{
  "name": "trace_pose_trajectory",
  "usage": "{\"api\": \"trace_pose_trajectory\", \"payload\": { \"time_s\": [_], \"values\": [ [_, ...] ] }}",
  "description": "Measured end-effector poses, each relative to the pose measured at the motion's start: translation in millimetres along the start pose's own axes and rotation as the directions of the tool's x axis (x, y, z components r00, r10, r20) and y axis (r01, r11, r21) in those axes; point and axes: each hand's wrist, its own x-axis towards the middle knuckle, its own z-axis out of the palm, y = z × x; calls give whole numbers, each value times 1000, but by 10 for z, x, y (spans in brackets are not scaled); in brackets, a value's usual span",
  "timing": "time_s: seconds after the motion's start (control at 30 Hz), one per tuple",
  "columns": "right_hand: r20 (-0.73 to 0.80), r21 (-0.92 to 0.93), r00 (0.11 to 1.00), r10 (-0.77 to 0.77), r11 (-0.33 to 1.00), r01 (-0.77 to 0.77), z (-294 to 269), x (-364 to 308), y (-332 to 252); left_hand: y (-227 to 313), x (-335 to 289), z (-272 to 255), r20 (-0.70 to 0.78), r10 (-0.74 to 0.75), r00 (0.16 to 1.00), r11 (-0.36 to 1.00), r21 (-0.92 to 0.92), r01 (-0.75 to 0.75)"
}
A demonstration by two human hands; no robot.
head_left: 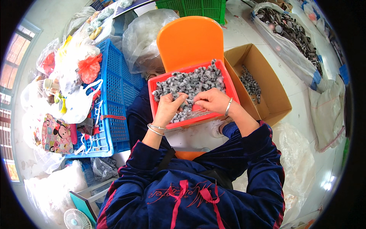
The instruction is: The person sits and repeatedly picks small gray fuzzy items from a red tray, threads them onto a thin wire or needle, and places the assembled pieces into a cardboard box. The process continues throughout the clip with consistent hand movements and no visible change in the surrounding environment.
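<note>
Over a red plastic tray [151, 105] full of grey-and-black fluffy tufts [190, 82], my two hands face each other. A short, thin, pale wire-like piece [189, 100] spans the gap between their fingertips. My left hand [170, 107] pinches with thumb and forefinger at its left end. At the other end the fingers of my right hand [213, 101] are closed in a pinch too. Beneath the right hand, a bundle of thin pale strands [198, 113] lies along the tray's near side. What the curled lower fingers of each hand hold is hidden.
Behind the tray rises an orange chair back [190, 38]. To the right, an open cardboard box [276, 101] holds more tufts. A blue crate [114, 87] piled with plastic bags stands left. A large sack [286, 49] of dark pieces lies far right.
</note>
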Motion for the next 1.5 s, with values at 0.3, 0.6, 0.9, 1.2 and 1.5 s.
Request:
{"api": "trace_pose_trajectory", "payload": {
  "time_s": [0.3,0.6,0.9,1.2,1.5],
  "values": [
    [-147,70,989,25,997,-14,-53,-15,7,2,4,-91,120,-22,993,830,-551,85],
    [-254,198,967,23,980,28,-12,15,-102,35,-13,-37,41,5,999,915,-403,12],
    [-141,360,988,62,933,-7,121,49,-25,64,-59,46,82,49,995,968,-248,-28],
    [-274,321,958,85,947,8,26,-20,-146,124,-100,91,59,14,998,966,-260,2],
    [-222,-289,944,-244,941,175,-65,-64,-197,94,-71,-15,15,96,995,957,-278,-88]
  ]
}}
